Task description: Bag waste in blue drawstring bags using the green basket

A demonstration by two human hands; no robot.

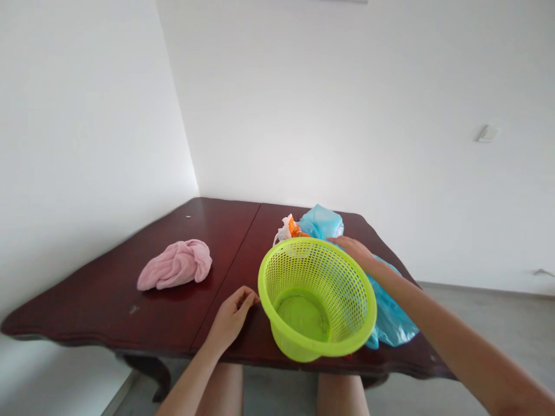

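A lime green perforated plastic basket point(329, 277) stands tilted toward me near the table's front edge, its hollow inside showing. My right hand point(353, 252) lies over its far rim, and the fingers appear to grip it. My left hand point(232, 319) is at the basket's left side, fingers loosely curled, with the fingertips at or very near the rim. A crumpled light blue plastic bag point(392, 315) lies under my right forearm, and another blue bag part point(319, 223) bulges behind the basket. An orange and white plastic bag point(288, 229) sits next to it.
A folded pink towel point(176, 264) lies on the left of the dark red wooden table point(108, 306), which has a central seam and a scalloped edge. White walls meet behind it. A grey floor lies to the right, and my legs show below the table.
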